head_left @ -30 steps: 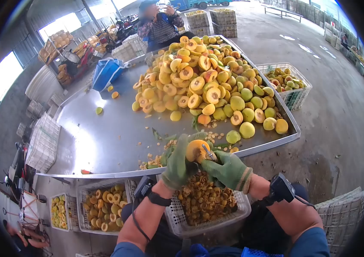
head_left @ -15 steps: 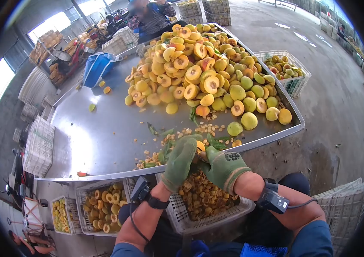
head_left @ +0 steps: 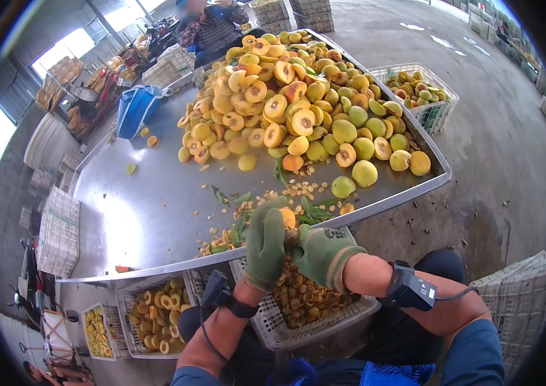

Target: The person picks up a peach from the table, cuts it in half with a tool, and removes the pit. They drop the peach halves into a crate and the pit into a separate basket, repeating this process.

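My left hand [head_left: 265, 244], in a green work glove, is closed round a yellow peach half [head_left: 288, 219] at the near edge of the metal table. My right hand [head_left: 326, 254], gloved the same way, is closed right beside it, knuckles up; what its fingers grip is hidden. Directly beneath both hands, a white plastic crate [head_left: 268, 327] holds a heap of brownish-yellow peach scraps [head_left: 308, 302]. Just beyond the gloves, small pale pits and green leaves [head_left: 317, 212] lie scattered. A large pile of peaches [head_left: 286, 109], many halved, covers the table's far right.
The metal table [head_left: 131, 212] has a raised rim. Crates of fruit stand below left [head_left: 157, 352] and beyond the right edge [head_left: 440, 116]. Stacked crates [head_left: 517, 302] are at my right. A blue bag [head_left: 135, 112] lies at the far left, and another person [head_left: 212, 29] sits across.
The view has shifted slightly, moving the table and pile a little left and up in frame. Both hands stay together over the crate, the peach half still between them.
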